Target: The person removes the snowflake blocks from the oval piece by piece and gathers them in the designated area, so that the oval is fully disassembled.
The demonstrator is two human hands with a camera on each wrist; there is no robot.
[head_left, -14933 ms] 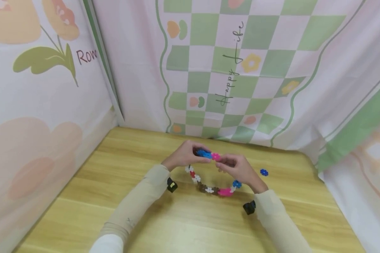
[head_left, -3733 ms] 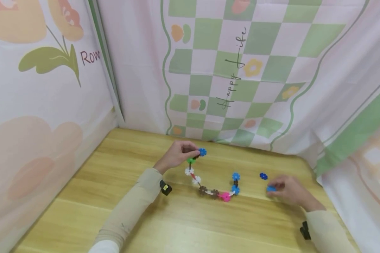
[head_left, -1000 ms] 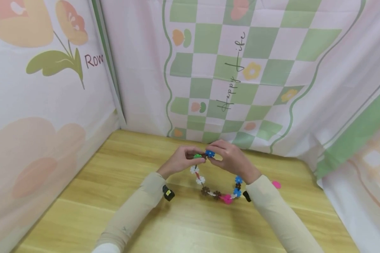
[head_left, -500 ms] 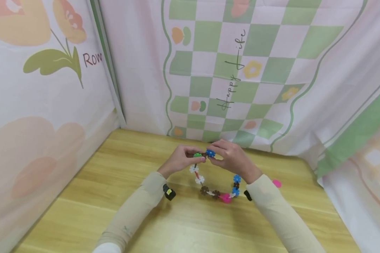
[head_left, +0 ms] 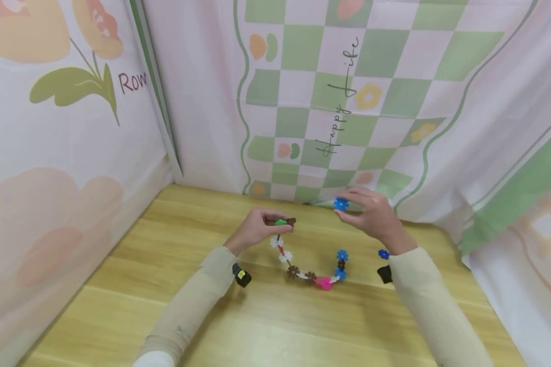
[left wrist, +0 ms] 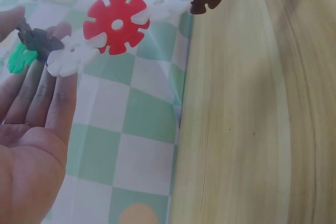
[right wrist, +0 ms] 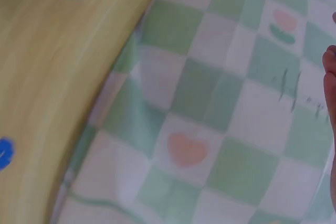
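A chain of flower-shaped interlocking discs (head_left: 293,271) in white, red, brown, pink and blue hangs in a curve from my left hand (head_left: 252,230). That hand pinches its end, where a green disc (head_left: 280,222) and a brown disc (head_left: 291,223) show. In the left wrist view, the red disc (left wrist: 116,23) sits between two white ones. My right hand (head_left: 375,214) holds a blue disc (head_left: 341,204) between thumb and fingers, raised and apart from the chain. The right wrist view shows only an edge of this hand (right wrist: 331,82).
A dark blue disc (head_left: 383,254) lies on the wooden table (head_left: 275,326) near my right sleeve. The chain's far end, a light blue disc (head_left: 342,255), stands up at the right. Behind the table hangs a checked curtain (head_left: 330,102); another printed cloth (head_left: 73,153) borders the left.
My right hand has pulled away to the right and up with the blue disc, off the brown disc at the chain's end. My left hand stays nearly in place. The sleeve now hides the loose pink disc.
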